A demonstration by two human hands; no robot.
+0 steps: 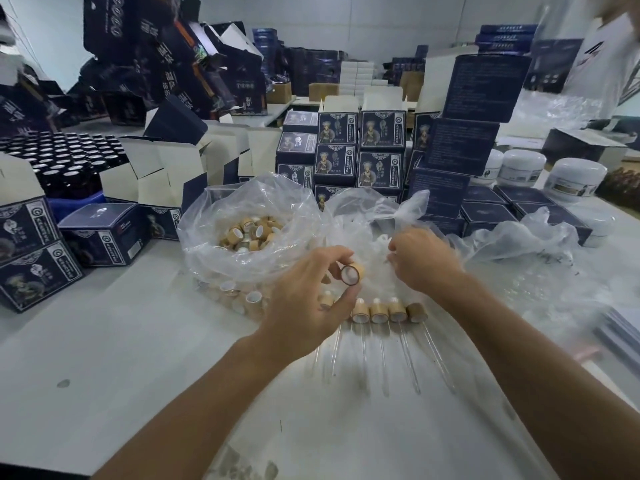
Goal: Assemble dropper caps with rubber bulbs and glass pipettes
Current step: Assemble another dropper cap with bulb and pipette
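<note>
My left hand (308,292) pinches a bamboo-coloured dropper cap (352,273) between thumb and fingers, its open end facing me. My right hand (420,259) reaches into a clear plastic bag (367,216) just behind, fingers curled into the plastic; what it holds, if anything, is hidden. Below the hands, several assembled droppers (388,311) lie in a row on the white table (138,358), their glass pipettes (408,358) pointing toward me. A second clear bag (214,216) on the left is full of loose bamboo caps (249,233).
Dark blue printed boxes (360,147) are stacked behind the bags and at the left (100,233). Amber bottles (65,157) fill a tray at far left. White jars (575,178) stand at right. Crumpled plastic (540,244) lies right of my hands.
</note>
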